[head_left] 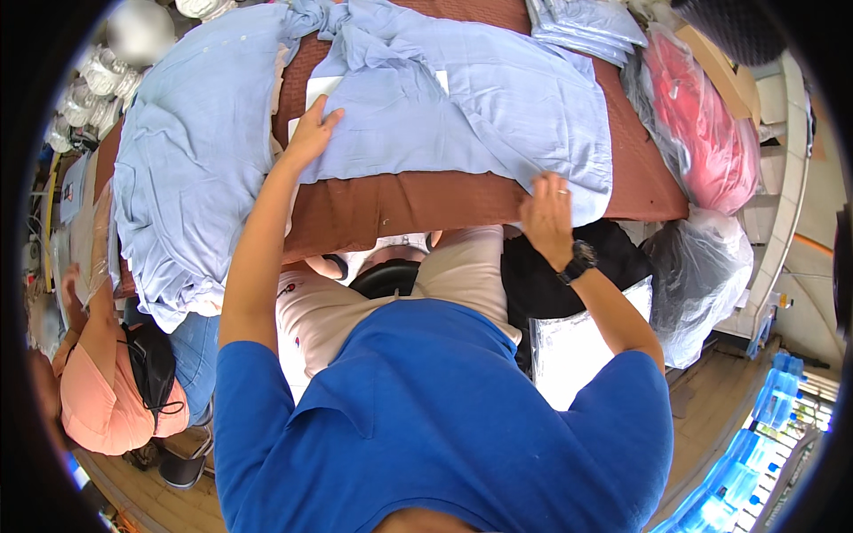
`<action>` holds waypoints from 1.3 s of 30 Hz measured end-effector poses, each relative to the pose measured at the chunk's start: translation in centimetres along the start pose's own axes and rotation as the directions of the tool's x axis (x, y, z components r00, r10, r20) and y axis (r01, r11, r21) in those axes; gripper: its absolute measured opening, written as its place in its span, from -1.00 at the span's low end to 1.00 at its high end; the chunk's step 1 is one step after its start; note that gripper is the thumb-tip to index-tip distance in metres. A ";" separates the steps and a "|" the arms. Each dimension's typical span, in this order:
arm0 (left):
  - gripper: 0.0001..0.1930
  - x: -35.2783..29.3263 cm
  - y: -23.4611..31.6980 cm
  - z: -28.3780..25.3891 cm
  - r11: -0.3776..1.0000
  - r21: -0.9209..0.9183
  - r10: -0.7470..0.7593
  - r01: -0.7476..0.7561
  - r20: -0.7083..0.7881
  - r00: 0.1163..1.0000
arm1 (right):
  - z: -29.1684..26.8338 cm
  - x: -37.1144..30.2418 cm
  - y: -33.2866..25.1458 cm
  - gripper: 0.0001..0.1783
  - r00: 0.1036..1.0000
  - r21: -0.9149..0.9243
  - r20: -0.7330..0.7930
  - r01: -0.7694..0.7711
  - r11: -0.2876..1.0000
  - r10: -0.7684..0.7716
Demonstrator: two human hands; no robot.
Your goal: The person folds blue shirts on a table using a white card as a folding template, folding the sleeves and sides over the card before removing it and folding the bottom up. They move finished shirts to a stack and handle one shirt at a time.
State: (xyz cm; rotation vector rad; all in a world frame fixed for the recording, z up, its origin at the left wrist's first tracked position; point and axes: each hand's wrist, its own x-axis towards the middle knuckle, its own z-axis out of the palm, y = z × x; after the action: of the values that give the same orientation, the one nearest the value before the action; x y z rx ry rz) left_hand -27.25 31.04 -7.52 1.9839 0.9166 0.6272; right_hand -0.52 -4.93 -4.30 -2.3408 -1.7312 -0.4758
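Observation:
A light blue woven garment (506,98) lies spread over the brown cloth-covered table in front of me, with bunched folds at its far left part. My left hand (311,133) rests at its left edge, thumb and forefinger apart. Beside those fingers a white flat sheet (322,87) sticks out from under the fabric. My right hand (548,211), slightly blurred, lies on the near right corner of the garment with fingers stretched forward.
Another pile of light blue garments (191,151) hangs over the table (391,209) at left. Folded bagged garments (591,28) lie far right, near a plastic-wrapped red bundle (697,115). A co-worker in a peach top (120,391) sits at left. Blue water bottles (737,466) stand lower right.

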 end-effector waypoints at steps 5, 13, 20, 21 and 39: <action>-0.42 0.1 -0.7 0.1 0.997 0.070 -0.019 0.022 -0.041 0.999 | -1.4 -3.3 7.2 -0.58 0.963 -0.306 0.142 -0.177 0.935 0.228; -0.50 -0.3 -1.6 0.3 0.997 0.080 -0.007 0.015 -0.103 0.995 | -1.9 -1.3 27.0 -0.70 0.873 0.689 0.376 -0.488 0.535 0.311; -0.64 -0.5 -0.2 0.8 0.992 -0.118 0.040 -0.054 -0.113 0.993 | 4.7 3.1 25.0 -0.65 0.728 0.469 0.212 -0.661 0.586 0.652; -0.63 -0.5 -0.4 1.2 0.967 -0.196 0.130 -0.163 -0.171 0.977 | 5.4 3.0 24.9 -0.64 0.750 0.422 0.168 -0.641 0.641 0.640; -0.62 -0.9 3.1 -1.5 0.983 0.110 0.136 -0.149 0.113 0.984 | 7.5 5.9 25.5 -0.53 0.745 -0.022 -0.026 -0.667 0.745 0.666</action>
State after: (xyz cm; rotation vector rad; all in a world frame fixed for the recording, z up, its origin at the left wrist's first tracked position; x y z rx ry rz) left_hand -27.74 29.88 -4.22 2.1814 0.7680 0.5531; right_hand 26.39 -4.81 -8.17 -2.7341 -0.7534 -0.3785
